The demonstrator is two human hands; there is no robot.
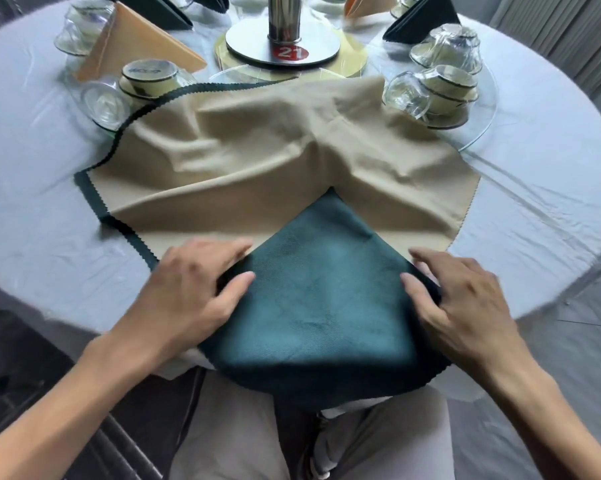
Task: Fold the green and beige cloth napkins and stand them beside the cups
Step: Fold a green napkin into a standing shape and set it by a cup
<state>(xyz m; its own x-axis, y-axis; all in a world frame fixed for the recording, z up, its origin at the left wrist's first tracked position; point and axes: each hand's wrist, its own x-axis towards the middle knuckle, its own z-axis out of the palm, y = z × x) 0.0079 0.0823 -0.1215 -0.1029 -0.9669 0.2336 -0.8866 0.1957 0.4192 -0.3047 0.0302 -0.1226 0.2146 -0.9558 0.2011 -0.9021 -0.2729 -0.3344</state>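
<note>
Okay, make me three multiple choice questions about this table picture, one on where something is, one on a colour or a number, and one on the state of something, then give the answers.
1. Where does the green flap lie?
A. on the beige napkin, at the near edge
B. under a cup
C. on the floor

2. What number is on the red sticker?
A. 12
B. 21
C. 7

3. How do the cups, such as this cup, stand?
A. upright and full
B. broken
C. upside down

Answers:
1 A: the left hand and right hand hold the flap's side edges over the beige cloth.
2 B: white digits read 21.
3 C: the cups' bases face up.
</note>
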